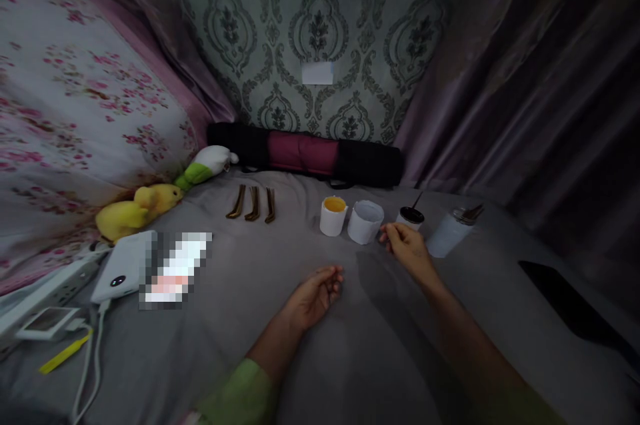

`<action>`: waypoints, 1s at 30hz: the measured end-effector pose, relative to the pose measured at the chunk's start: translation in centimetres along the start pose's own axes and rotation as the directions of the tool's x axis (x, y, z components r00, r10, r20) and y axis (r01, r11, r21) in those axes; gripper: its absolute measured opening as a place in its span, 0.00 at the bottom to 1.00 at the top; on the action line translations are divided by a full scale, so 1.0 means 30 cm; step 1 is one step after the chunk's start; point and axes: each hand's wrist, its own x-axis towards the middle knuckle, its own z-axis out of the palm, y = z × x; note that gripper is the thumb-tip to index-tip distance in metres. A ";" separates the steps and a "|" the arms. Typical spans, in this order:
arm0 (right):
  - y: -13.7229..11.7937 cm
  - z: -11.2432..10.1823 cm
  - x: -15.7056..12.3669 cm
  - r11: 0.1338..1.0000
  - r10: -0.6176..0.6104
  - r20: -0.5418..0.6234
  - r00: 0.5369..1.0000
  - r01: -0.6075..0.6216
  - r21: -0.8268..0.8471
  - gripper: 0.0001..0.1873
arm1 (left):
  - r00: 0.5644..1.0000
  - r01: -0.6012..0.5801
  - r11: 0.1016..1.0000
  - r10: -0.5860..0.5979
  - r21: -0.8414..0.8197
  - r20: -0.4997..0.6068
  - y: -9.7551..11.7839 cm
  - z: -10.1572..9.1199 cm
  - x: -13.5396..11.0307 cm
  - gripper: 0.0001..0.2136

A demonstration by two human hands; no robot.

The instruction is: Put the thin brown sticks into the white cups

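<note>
My left hand (315, 295) rests on the grey bedsheet (320, 358), fingers loosely curled, nothing in it. My right hand (407, 246) reaches forward, its fingertips next to an empty white cup (365, 221); whether it grips anything is hidden. Left of that cup stands a white cup with yellow contents (333, 214). Right of it is a cup with dark contents (411, 216) and a thin stick standing in it. A white container with metal utensils (453, 230) lies further right.
Three brown curved tools (253, 204) lie side by side at the back. A black and maroon roll (305, 153) runs along the wall. Yellow and green plush toys (137, 208), a white power bank (123, 268), cables and a phone sit left. A dark flat object (570, 305) lies right.
</note>
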 end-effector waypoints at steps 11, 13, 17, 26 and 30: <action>0.134 0.171 -0.112 0.993 0.112 0.082 0.990 -0.110 -0.031 0.20 | 1.000 0.011 1.000 -0.011 0.015 0.008 0.001 0.001 0.004 0.04; 0.150 0.181 -0.121 0.993 0.114 0.062 0.992 -0.111 -0.047 0.22 | 1.000 0.023 0.999 -0.022 0.045 -0.023 0.009 0.004 0.005 0.04; 0.165 0.182 -0.130 0.995 0.094 0.024 0.995 -0.093 -0.035 0.23 | 0.991 0.047 0.987 -0.027 0.154 -0.134 0.044 0.008 0.013 0.04; 0.180 0.182 -0.144 0.998 0.052 0.004 0.999 -0.053 0.021 0.23 | 0.942 -0.017 0.897 0.164 0.442 -0.294 0.181 -0.022 0.083 0.03; 0.182 0.181 -0.146 0.999 0.045 0.012 0.999 -0.045 0.016 0.23 | 0.899 -0.054 0.828 0.283 0.558 -0.333 0.257 -0.050 0.114 0.03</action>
